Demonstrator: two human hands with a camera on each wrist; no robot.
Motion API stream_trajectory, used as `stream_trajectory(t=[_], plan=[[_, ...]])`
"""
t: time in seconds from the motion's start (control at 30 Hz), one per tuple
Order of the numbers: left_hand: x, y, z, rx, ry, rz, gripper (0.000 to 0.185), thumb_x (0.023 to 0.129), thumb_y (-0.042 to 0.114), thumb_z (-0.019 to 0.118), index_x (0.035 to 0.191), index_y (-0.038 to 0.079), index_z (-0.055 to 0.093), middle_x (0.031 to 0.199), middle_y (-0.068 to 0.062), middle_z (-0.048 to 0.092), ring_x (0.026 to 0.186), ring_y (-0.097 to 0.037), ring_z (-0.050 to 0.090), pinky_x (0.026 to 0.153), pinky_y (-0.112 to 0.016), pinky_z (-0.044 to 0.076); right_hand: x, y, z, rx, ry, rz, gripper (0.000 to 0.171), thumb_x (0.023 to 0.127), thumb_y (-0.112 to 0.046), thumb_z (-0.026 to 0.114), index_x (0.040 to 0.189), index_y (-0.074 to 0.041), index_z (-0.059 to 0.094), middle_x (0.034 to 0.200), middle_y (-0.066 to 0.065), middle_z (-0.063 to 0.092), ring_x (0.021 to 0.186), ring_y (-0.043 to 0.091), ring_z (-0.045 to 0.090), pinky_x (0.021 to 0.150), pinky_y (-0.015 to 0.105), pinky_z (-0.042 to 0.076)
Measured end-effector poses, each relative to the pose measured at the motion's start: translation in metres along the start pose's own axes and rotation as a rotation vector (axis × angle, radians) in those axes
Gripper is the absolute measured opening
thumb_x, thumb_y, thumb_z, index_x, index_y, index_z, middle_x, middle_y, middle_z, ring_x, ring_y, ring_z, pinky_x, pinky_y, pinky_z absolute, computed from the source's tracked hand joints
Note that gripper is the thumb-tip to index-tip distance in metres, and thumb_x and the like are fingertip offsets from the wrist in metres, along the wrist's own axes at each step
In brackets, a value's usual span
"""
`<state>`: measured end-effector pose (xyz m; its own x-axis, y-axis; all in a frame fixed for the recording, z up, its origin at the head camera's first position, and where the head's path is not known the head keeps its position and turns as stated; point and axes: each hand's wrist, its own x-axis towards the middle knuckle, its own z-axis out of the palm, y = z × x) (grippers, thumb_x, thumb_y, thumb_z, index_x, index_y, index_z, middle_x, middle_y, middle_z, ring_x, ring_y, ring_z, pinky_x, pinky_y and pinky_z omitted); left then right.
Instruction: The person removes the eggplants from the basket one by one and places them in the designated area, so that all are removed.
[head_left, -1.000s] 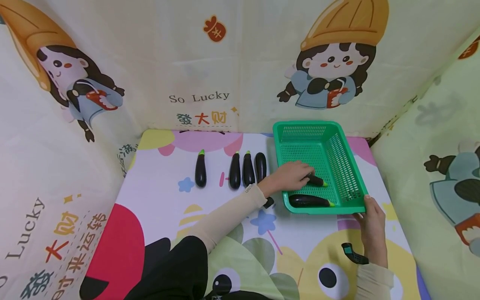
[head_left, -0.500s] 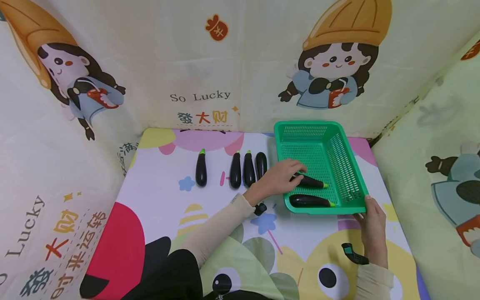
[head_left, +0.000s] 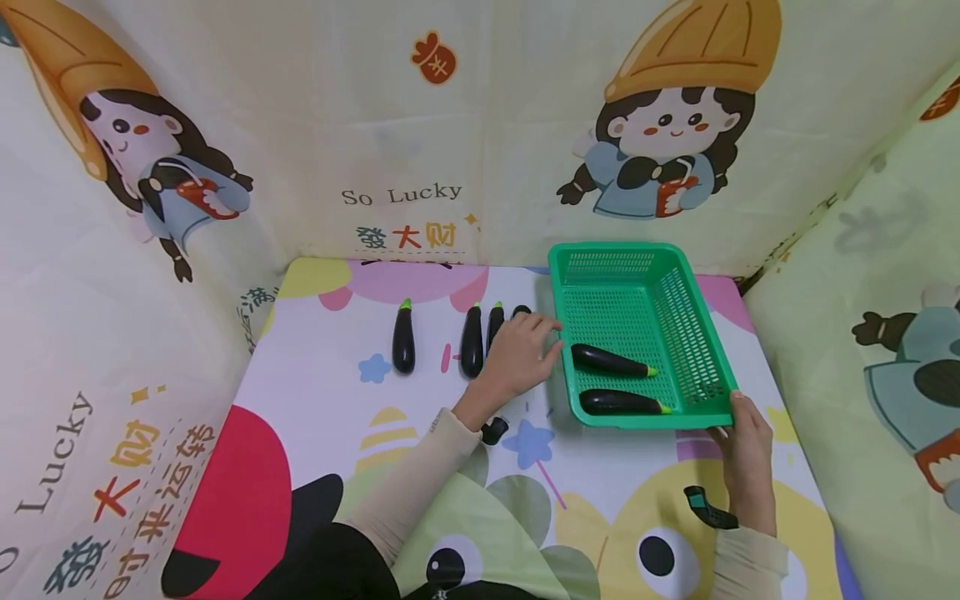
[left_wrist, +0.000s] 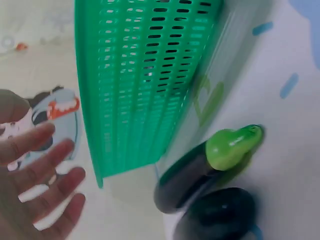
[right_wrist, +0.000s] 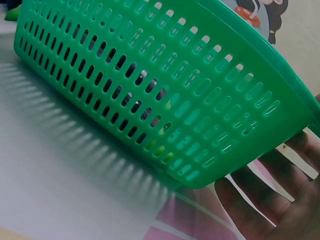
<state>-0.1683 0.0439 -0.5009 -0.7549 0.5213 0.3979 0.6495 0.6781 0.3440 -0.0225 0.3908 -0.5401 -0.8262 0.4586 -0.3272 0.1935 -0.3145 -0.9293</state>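
Left hand: the left hand (head_left: 521,354) hovers over the row of eggplants on the mat, fingers extended and spread, grasping nothing; the left wrist view shows the fingers (left_wrist: 47,187) loose in the air.
Right hand: the right hand (head_left: 742,433) grips the near right corner of the green basket (head_left: 693,325), thumb on the rim and fingers (right_wrist: 270,192) underneath.
Nearest eggplant: the rightmost eggplant in the row (head_left: 521,312) lies just beside the basket's left wall and is mostly hidden under the left hand.
Row: two more eggplants (head_left: 472,342) lie touching side by side next to it; a single eggplant (head_left: 403,340) lies apart to the left.
Basket contents: two eggplants (head_left: 611,361) lie crosswise on the basket floor, apart from each other.
Handling: probably light, rigid toy pieces; the glossy dark skin looks smooth and likely slippery.
Grip point: the thick middle of the body, pinched across its width; the green stem tip (left_wrist: 231,145) is narrow and a poorer hold.
Basket handling: thin perforated plastic, likely light and easily shifted unless held.
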Motion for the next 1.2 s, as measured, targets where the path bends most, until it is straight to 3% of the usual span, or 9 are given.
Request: stream_trajectory(t=[0.23, 0.37, 0.5, 0.6, 0.83, 1.2], plan=[[-0.017, -0.019, -0.004, -0.253, -0.056, -0.323, 0.040, 0.105, 0.041, 0.058, 0.134, 0.014, 0.066, 0.133, -0.008, 0.067, 0.123, -0.028, 0.062, 0.104, -0.047, 0.053, 0.001, 0.002, -0.002, -0.007, -0.001, 0.008, 0.038, 0.109, -0.040, 0.051, 0.136, -0.015, 0.062, 0.117, -0.011, 0.065, 0.102, 0.001, 0.066, 0.079, 0.014, 0.057], [-0.025, -0.028, -0.005, -0.391, -0.025, -0.426, 0.041, 0.106, 0.039, 0.058, 0.136, 0.011, 0.064, 0.133, -0.011, 0.067, 0.125, -0.029, 0.062, 0.106, -0.047, 0.051, 0.000, 0.002, -0.002, -0.022, -0.011, 0.014, 0.040, 0.109, -0.041, 0.050, 0.138, -0.015, 0.061, 0.120, -0.011, 0.064, 0.104, 0.001, 0.065, 0.080, 0.013, 0.056], [-0.031, -0.037, -0.007, -0.456, 0.025, -0.522, 0.042, 0.105, 0.037, 0.061, 0.136, 0.010, 0.064, 0.133, -0.014, 0.067, 0.122, -0.033, 0.064, 0.103, -0.050, 0.052, -0.001, 0.000, -0.001, -0.025, -0.014, 0.014, 0.040, 0.109, -0.042, 0.050, 0.137, -0.015, 0.061, 0.119, -0.010, 0.063, 0.105, 0.002, 0.064, 0.080, 0.014, 0.056], [-0.035, -0.044, -0.008, -0.438, 0.053, -0.599, 0.044, 0.104, 0.039, 0.061, 0.137, 0.010, 0.063, 0.133, -0.015, 0.065, 0.121, -0.035, 0.063, 0.102, -0.052, 0.051, -0.001, -0.001, 0.000, -0.026, -0.012, 0.020, 0.040, 0.109, -0.043, 0.050, 0.135, -0.015, 0.061, 0.119, -0.011, 0.063, 0.104, 0.002, 0.064, 0.079, 0.013, 0.056], [-0.043, -0.055, -0.006, -0.263, 0.090, -0.732, 0.051, 0.102, 0.046, 0.061, 0.138, 0.010, 0.061, 0.136, -0.021, 0.061, 0.119, -0.042, 0.057, 0.102, -0.054, 0.047, 0.000, -0.001, -0.001, -0.010, -0.020, 0.011, 0.038, 0.109, -0.041, 0.051, 0.135, -0.015, 0.062, 0.114, -0.011, 0.066, 0.101, 0.003, 0.066, 0.080, 0.014, 0.056], [-0.053, -0.069, 0.003, -0.090, 0.059, -0.743, 0.049, 0.096, 0.027, 0.073, 0.138, 0.006, 0.060, 0.137, -0.024, 0.055, 0.122, -0.043, 0.051, 0.099, -0.054, 0.048, 0.000, 0.001, -0.002, 0.016, -0.028, -0.002, 0.037, 0.109, -0.039, 0.051, 0.134, -0.015, 0.063, 0.112, -0.010, 0.067, 0.099, 0.003, 0.067, 0.081, 0.015, 0.057]])
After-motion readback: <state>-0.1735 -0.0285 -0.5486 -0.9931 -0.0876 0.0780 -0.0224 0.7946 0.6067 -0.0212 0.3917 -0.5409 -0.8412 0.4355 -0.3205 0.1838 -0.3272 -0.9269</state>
